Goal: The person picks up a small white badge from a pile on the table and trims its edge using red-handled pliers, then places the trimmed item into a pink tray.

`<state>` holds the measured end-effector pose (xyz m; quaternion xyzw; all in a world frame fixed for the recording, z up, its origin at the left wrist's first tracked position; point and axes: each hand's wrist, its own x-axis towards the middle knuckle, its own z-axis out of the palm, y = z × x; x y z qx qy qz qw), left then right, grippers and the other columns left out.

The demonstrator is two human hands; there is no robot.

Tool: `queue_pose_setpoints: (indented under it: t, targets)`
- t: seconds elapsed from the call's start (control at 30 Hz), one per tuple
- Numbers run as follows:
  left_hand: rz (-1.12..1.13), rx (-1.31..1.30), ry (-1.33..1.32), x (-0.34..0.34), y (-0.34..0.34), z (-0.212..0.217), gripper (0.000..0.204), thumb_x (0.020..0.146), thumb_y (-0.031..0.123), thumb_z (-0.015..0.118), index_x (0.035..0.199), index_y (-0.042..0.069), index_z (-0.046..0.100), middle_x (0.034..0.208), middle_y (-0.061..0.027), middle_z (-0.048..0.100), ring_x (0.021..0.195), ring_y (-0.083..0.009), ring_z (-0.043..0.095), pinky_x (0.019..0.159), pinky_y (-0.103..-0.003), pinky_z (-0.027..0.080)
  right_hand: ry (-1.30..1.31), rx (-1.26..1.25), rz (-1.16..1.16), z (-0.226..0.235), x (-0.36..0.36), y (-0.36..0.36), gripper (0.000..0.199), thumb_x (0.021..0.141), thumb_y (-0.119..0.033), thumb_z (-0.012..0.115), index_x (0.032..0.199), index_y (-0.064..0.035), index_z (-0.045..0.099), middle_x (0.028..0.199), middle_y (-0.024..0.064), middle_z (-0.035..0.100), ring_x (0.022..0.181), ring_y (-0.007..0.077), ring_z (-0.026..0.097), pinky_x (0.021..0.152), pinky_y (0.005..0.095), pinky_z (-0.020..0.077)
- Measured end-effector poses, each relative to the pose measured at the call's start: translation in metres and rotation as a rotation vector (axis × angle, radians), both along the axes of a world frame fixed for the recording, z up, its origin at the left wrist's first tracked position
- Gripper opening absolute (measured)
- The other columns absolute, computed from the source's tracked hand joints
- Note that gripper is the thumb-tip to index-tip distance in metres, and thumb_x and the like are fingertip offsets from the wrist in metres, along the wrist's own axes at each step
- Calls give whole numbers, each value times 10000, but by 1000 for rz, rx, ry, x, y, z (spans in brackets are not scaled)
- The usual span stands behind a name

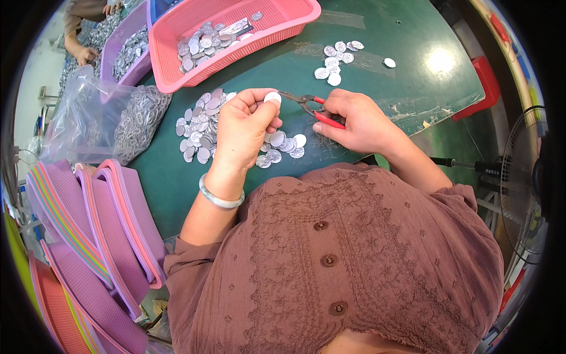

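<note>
Between the thumb and fingers of my left hand point(249, 121) is a round silvery disc point(273, 97). My right hand point(359, 121) is wrapped round the red handles of a pair of pliers point(308, 103). The pliers' dark jaws point left and reach the edge of the disc; whether they grip it is too small to tell. A heap of similar discs point(200, 127) lies on the green table beside and behind my left hand, and more discs point(286, 143) lie just below it. Farther back, a small group of discs point(336, 57) lies apart, with one single disc point(389, 62) to its right.
A pink basket point(236, 62) holding discs stands at the back, beside a purple basket point(109, 59) of metal pieces. A clear bag point(144, 121) of small metal links sits at left. Purple baskets point(118, 224) are stacked lower left. Another person's hand point(87, 56) shows far left; a fan point(522, 177) stands right.
</note>
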<state>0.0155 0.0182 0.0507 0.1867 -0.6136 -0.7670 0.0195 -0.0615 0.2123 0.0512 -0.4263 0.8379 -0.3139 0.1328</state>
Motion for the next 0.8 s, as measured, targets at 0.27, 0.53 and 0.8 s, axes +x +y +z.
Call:
queue_pose_setpoints:
  t: [0.27,0.53,0.8]
  targets:
    - [-18,-79,-18,1,1,3,209,800,100,606,951,-38,565,706,-14,580,552,-54,526,496,-174,406,60,17,11,-2,0,0,279,749,-281,633,669,-26,551,709,110,518,665,285,525,578,379,415]
    - [-65,62,-86,0,-2,3,167,827,122,584,929,-11,571,684,-18,573,547,-79,537,497,-190,412,107,-2,7,-8,0,1,276,748,-281,634,655,-36,547,696,102,519,653,286,533,566,387,419]
    - [-45,55,-45,1,1,1,128,834,122,577,858,-3,580,666,-16,573,532,-79,535,481,-190,411,100,26,-3,-4,2,0,263,758,-280,621,684,-35,562,710,107,523,661,290,537,573,385,426]
